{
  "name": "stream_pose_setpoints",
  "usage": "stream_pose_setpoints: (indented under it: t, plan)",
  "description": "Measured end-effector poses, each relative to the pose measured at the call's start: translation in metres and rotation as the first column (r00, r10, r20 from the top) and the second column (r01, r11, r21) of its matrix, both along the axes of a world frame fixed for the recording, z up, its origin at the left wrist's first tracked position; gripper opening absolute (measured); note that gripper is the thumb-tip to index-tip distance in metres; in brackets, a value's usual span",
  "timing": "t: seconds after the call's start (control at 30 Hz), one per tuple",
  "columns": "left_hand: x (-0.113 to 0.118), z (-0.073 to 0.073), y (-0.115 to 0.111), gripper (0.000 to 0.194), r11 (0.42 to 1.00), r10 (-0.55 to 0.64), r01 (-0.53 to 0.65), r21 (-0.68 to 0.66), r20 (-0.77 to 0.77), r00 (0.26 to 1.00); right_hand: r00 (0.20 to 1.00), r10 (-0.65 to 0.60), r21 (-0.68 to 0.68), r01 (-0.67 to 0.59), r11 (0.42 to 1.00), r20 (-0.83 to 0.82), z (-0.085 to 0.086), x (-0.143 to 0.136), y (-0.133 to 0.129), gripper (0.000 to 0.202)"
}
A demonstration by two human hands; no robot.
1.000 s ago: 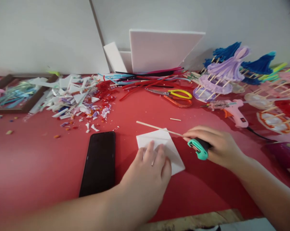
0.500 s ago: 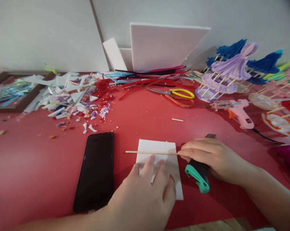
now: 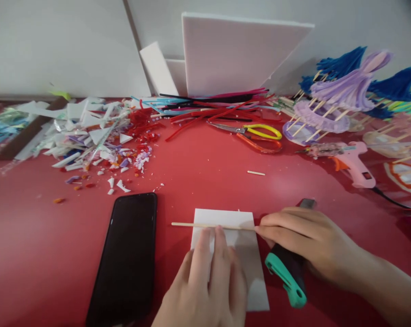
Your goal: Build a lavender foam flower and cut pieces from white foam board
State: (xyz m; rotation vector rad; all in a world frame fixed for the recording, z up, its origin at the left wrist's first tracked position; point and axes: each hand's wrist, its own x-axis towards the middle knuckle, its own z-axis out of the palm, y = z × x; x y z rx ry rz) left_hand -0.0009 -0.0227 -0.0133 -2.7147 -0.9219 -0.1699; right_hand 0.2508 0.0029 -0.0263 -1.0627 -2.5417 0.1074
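A thin wooden stick (image 3: 198, 225) lies crosswise over a white foam board piece (image 3: 256, 277), its left end reaching past the board. My left hand (image 3: 208, 277) rests on the board with fingers stretched out, the fingertips at the stick's lower edge. My right hand (image 3: 304, 236) is closed beside the board, pinching the stick's right end between thumb and finger. Tucked under that same palm is a black utility knife (image 3: 289, 261) with a green end; its grey tip shows beyond the knuckles. The palm hides the middle of the knife.
A black phone (image 3: 125, 254) lies left of the board. Scissors (image 3: 249, 134), a short stick piece (image 3: 256, 172) and a pink glue gun (image 3: 352, 159) lie farther back. Scraps (image 3: 92, 131) heap at left, pipe cleaners (image 3: 208, 106) behind, small umbrella-like crafts (image 3: 348, 91) at right.
My left fingers have drawn closer together and now touch the stick. The right hand keeps its hold. The whole view has shifted slightly, with near things lower in it.
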Motion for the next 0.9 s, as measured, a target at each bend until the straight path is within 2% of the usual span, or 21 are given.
stream_pose_setpoints:
  t: [0.17,0.37,0.67,0.9]
  plan:
    - [-0.0013,-0.0007,-0.0019,0.035,0.999,-0.034,0.033,-0.009,-0.023,0.999,1.000,0.026,-0.021,-0.026,0.999,-0.010,0.0021,0.0006,0.0021,0.032]
    - [-0.0040,-0.0083,0.0003,0.034,0.994,-0.099,0.098,0.044,0.018,0.995,0.999,0.031,-0.021,-0.032,0.999,-0.032,0.0029,-0.0006,0.0028,0.030]
    - [-0.0017,-0.0051,0.0009,0.035,0.996,-0.087,0.087,0.030,0.012,0.996,1.000,-0.005,-0.014,0.005,1.000,-0.008,0.0033,-0.0016,-0.0021,0.036]
    - [-0.0027,-0.0085,-0.0012,0.035,0.995,-0.093,0.093,0.025,0.033,0.995,1.000,-0.023,0.018,0.023,1.000,-0.006,0.0024,-0.0027,-0.0049,0.036]
